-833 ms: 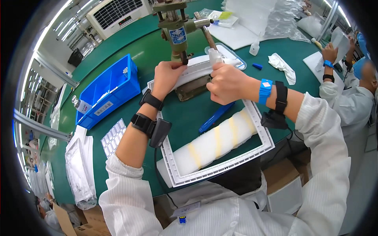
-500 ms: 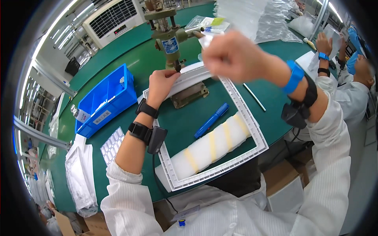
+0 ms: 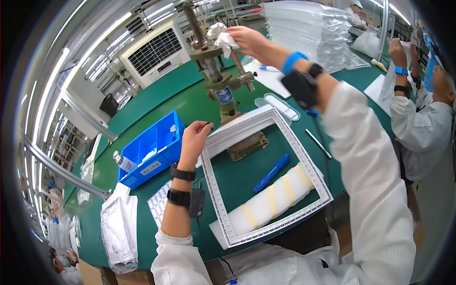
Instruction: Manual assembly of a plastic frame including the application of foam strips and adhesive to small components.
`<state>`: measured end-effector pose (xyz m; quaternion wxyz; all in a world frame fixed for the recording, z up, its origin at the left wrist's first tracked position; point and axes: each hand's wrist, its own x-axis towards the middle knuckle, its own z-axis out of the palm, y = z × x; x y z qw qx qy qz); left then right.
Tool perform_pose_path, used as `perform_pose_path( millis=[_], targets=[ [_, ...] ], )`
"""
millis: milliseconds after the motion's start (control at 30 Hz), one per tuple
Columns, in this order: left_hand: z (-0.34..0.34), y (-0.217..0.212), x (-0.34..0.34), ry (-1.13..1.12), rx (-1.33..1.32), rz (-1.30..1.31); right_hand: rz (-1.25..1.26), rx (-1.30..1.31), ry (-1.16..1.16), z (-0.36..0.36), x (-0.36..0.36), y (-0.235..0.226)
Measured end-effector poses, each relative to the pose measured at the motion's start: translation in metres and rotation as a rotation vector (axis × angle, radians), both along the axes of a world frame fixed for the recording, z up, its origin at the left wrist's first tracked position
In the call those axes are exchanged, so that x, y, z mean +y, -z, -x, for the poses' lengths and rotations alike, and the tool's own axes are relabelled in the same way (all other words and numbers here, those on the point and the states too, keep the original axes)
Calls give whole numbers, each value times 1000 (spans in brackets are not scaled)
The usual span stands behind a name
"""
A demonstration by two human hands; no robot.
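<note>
White frame (image 3: 299, 154) overlaps foam roll (image 3: 266, 202) at six o'clock, presumably for support; left hand (image 3: 194, 137) pinches a dark piece (image 3: 209, 124); right hand (image 3: 251, 40) grasps cloth (image 3: 223, 39), apparently padding the lever (image 3: 236, 61).

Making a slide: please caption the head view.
Right hand holding a crumpled white wipe near a green press, white frame in front.

The table (image 3: 247, 178) is green. Near its front edge: white frame (image 3: 216, 199), white roll (image 3: 261, 207) banded pale yellow, blue marker (image 3: 271, 174). Press (image 3: 214, 81): olive green. Cloth (image 3: 222, 38): plain white.
</note>
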<state>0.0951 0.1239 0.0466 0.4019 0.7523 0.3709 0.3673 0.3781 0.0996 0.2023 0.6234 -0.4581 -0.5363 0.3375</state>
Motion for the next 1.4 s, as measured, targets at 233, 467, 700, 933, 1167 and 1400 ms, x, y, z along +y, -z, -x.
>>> perform_pose_path(
  millis=[233,467,700,933,1167,1400],
  targets=[
    [47,19,-7,68,25,184,238,-277,312,-25,-240,81],
    [42,15,-2,139,47,252,637,216,530,56,-399,161],
    [47,14,-7,135,-3,272,517,359,377,102,-385,181],
    [70,-25,-75,201,-133,386,387,333,575,68,-404,146],
    [142,-49,-183,121,-292,553,492,136,467,7,-364,118],
    [180,-67,-266,103,-331,591,410,-186,186,-20,-229,128]
  ],
)
